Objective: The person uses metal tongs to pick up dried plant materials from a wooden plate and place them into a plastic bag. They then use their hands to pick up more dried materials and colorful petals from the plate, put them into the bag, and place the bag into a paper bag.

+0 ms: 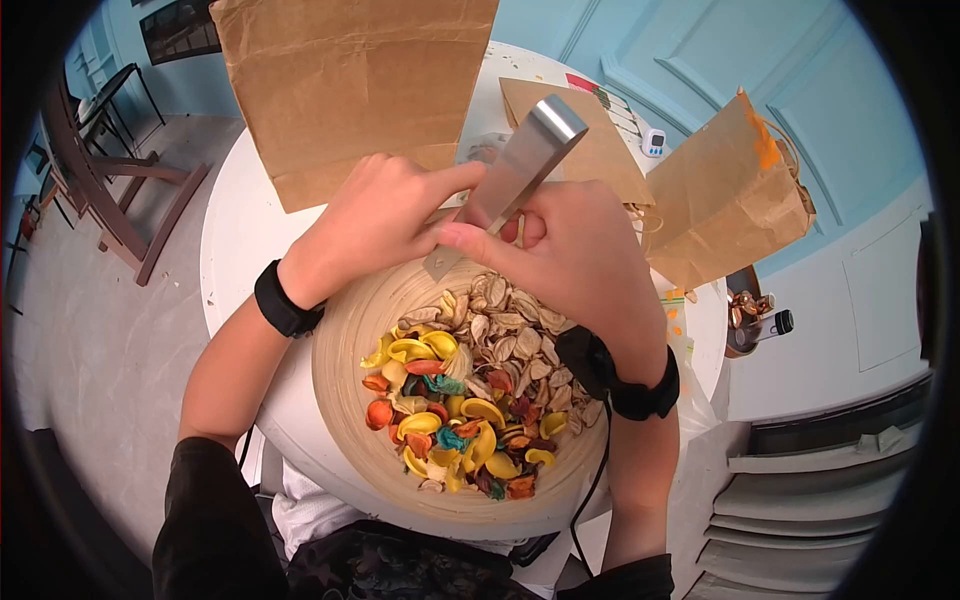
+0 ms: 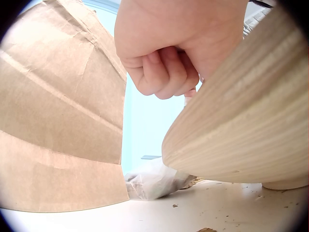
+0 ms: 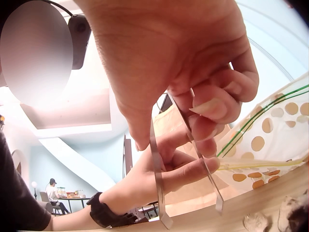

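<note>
Metal tongs (image 1: 515, 165) slant above the wooden bowl (image 1: 340, 400), their bend up and tips down. My right hand (image 1: 575, 250) grips them, its thumb along one arm; a small pale piece (image 1: 521, 228) shows by its curled fingers. From the other side my left hand (image 1: 375, 225) holds the tongs' lower part with thumb and index finger, the other fingers curled in the left wrist view. The two tong arms stand apart in the right wrist view, with nothing between their tips. Below lie beige dried petals (image 1: 510, 325) and yellow, orange and teal pieces (image 1: 460, 430).
A large paper bag (image 1: 350, 100) stands behind the bowl, another (image 1: 730, 200) at the right. A flat brown paper piece (image 1: 590, 140), a small white timer (image 1: 653, 143) and a clear plastic bag (image 2: 154, 180) are on the white table (image 1: 235, 250). Crumbs lie near the bowl's base.
</note>
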